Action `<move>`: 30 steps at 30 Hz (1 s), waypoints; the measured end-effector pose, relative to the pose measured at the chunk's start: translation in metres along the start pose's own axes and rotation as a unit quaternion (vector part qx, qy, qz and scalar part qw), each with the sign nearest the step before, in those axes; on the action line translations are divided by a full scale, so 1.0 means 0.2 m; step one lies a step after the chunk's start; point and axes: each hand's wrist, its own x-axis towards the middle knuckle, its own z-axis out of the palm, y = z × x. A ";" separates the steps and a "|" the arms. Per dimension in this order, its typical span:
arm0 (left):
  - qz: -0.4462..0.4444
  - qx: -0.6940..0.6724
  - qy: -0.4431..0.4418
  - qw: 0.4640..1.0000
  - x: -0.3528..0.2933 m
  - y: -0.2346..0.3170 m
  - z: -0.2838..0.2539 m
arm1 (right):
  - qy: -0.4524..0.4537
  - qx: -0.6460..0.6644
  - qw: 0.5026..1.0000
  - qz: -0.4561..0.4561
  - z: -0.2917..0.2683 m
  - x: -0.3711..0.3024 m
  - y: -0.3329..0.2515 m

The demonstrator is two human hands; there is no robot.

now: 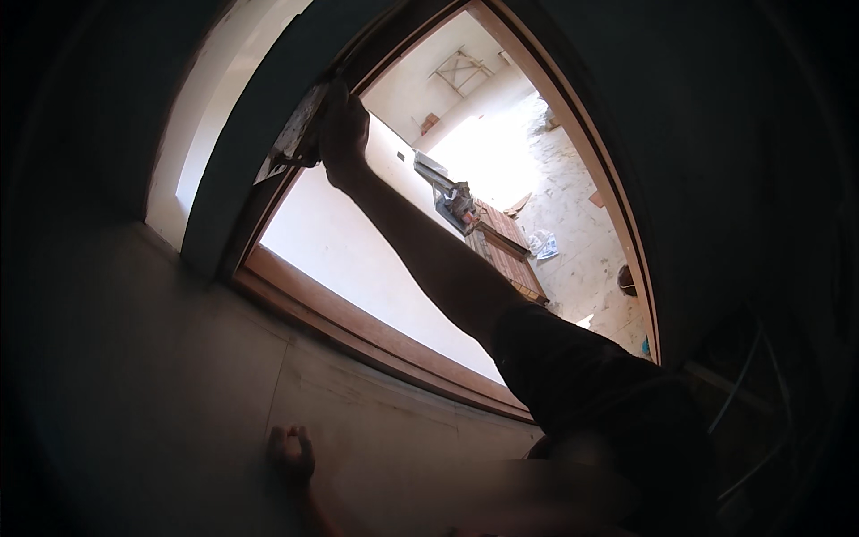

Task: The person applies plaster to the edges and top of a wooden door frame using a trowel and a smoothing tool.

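My right arm reaches up and left across a wooden-framed opening. At its end my right hand is closed beside the frame's upper left edge. It grips a plastering trowel, seen as a pale, stained flat plate with a dark handle fitting, held against the dark strip of wall next to the frame. The fingers around the handle are mostly in shadow. Low on the left, my left hand is raised in front of the wall, its fingers loosely bent and apart, with nothing visible in them. Whether it touches the wall I cannot tell.
The brown wooden frame borders the opening. Beyond it lie a dusty floor, stacked reddish boards or tiles, a cluttered bench-like object and a round dark container. A bright recess stands left. Thin pale rods show at lower right.
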 end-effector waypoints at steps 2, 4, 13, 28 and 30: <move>0.004 0.004 0.001 1.000 0.01 0.00 0.01 | -0.030 0.009 0.999 0.038 0.02 -0.12 0.04; 0.009 -0.012 0.015 1.000 0.02 0.02 0.01 | -0.057 0.054 0.996 0.048 0.06 -0.23 0.13; -0.009 0.037 -0.004 0.999 -0.01 0.01 0.04 | -0.119 -0.166 0.979 0.009 -0.46 -0.63 0.19; -0.139 0.209 0.085 0.964 -0.17 -0.07 0.25 | -0.421 -0.724 0.291 -0.463 -0.56 0.58 -0.99; -0.130 0.224 0.113 0.959 -0.07 -0.02 0.29 | -0.420 -0.693 0.270 -0.521 -0.56 0.82 -1.12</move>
